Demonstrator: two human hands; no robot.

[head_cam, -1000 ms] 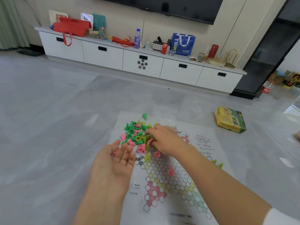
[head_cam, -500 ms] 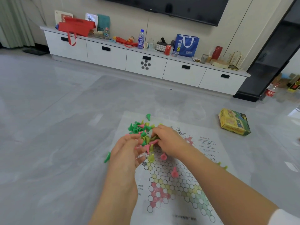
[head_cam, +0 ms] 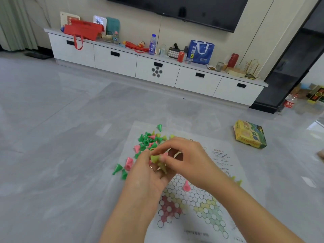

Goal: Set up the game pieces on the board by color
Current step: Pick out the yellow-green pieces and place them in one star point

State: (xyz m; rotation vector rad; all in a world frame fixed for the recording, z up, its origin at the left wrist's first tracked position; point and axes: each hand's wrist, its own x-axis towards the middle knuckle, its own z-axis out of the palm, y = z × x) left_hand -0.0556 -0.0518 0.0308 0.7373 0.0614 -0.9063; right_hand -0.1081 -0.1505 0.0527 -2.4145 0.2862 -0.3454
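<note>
Yellow-green cone point(head_cam: 155, 158) pinched in right grip point(head_cam: 184, 160), touching cupped left grip point(head_cam: 149, 174) holding cones.

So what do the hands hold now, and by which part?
Right hand pinches a yellow-green cone piece by its narrow end; left hand cups more such pieces.

Glossy grey tile floor point(head_cam: 52, 130); white drawer cabinet point(head_cam: 157, 71); wall-mounted TV point(head_cam: 201, 13).

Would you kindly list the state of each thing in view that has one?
Left hand: palm up, cupping yellow pieces.
Right hand: pinching a yellow piece.
Board: flat on floor.
Pink piece: upright on the board.
Loose pile: unsorted.
Game box: lying on floor.
</note>
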